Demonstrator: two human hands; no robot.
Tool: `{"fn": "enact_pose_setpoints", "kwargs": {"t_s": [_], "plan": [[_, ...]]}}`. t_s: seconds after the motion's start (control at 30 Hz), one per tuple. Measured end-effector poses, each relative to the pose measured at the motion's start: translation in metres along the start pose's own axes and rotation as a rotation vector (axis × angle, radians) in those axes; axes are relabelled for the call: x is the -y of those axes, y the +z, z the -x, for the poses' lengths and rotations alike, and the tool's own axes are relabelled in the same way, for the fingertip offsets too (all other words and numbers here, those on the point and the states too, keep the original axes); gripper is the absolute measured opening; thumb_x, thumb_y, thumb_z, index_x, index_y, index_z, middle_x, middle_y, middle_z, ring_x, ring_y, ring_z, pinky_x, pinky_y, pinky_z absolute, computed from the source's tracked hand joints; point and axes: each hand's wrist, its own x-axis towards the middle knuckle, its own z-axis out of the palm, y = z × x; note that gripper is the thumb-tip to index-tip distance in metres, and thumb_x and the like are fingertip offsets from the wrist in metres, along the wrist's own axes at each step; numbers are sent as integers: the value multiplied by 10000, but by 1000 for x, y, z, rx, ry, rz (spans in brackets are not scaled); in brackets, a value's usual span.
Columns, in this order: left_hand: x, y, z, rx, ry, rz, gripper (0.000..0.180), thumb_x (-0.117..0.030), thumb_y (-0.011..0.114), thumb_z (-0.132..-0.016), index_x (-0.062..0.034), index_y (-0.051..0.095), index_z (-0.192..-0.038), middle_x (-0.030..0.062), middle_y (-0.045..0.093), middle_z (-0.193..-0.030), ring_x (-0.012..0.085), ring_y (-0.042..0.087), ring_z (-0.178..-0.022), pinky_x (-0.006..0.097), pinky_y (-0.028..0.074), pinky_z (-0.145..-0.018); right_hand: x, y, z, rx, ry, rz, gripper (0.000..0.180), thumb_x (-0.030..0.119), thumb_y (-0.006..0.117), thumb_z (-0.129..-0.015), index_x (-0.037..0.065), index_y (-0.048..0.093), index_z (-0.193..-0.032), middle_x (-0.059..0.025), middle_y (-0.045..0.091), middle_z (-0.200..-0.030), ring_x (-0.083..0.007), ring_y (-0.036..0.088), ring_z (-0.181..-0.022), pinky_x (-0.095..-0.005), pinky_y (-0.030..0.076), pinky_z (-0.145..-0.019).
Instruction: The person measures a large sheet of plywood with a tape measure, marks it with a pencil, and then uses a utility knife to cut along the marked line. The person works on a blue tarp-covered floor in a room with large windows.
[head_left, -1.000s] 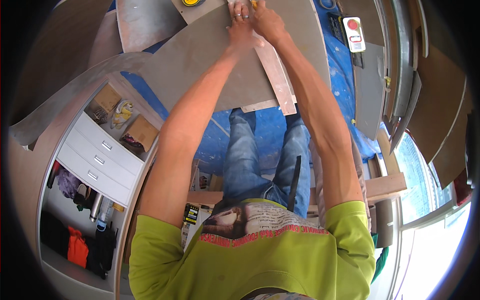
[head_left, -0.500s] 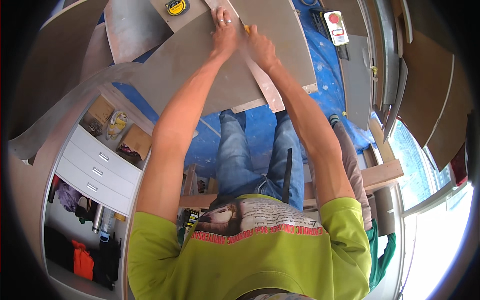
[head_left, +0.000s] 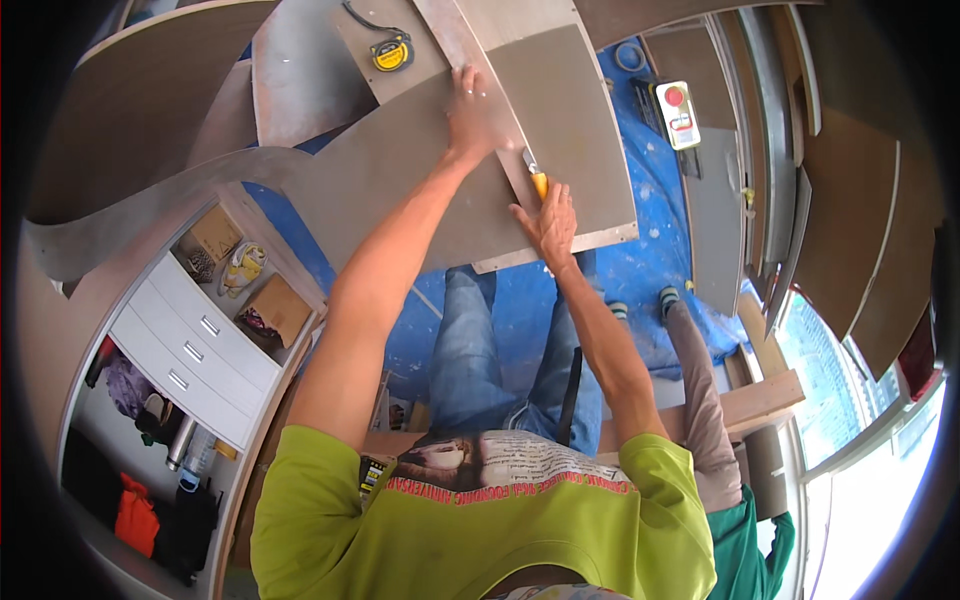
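My left hand [head_left: 474, 122] lies flat with fingers stretched on a long pale pinkish strip [head_left: 448, 22], pressing it onto a large grey-brown sheet [head_left: 400, 165]. Nearer to me, my right hand [head_left: 552, 228] has a utility knife [head_left: 540, 185] with a yellow handle. The blade end points away from me beside the strip's right edge. The handle's rear end disappears under the right fingers, and the thumb is spread toward the strip. A yellow and black tape measure [head_left: 392, 52] rests on a board at the far left of the strip.
Blue sheeting [head_left: 655, 215] covers the floor. A box with a red round mark [head_left: 678, 112] and a tape roll [head_left: 630, 56] stand right of the sheet. Boards [head_left: 850, 190] lean at the right. White drawers [head_left: 195, 350] stand left. Another person's leg [head_left: 700, 375] is at my right.
My right hand and the knife have come toward me along the strip, and the right thumb has spread. My left hand stays on the strip, slightly lower in view. The view has shifted.
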Motion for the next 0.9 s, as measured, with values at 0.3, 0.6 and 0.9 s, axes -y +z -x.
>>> {"fn": "enact_pose_setpoints", "kwargs": {"t_s": [0.3,0.6,0.9], "plan": [[44,-3,18,-213,143,463,838,-170,787,-821,-7,313,-1493,150,213,-1595,364,294,-1463,447,444,-1112,-6,-19,-20,-133,-70,116,682,334,849,-665,28,504,-1168,-185,554,-1105,-387,590,-1016,-482,525,-830],[72,14,54,-205,59,464,603,-175,717,-891,-26,458,-1415,139,331,-1553,369,444,-1365,444,484,-1053,9,-167,-197,-190,-437,385,602,220,843,-686,96,569,-1207,-153,552,-1147,-367,596,-1015,-476,531,-824],[71,-5,21,-355,161,275,577,-196,721,-888,-20,491,-1387,155,407,-1501,361,445,-1357,467,429,-1097,52,-155,-343,-154,-481,450,510,245,721,-834,114,548,-1295,-191,632,-1104,-401,649,-1019,-482,536,-855]]}}
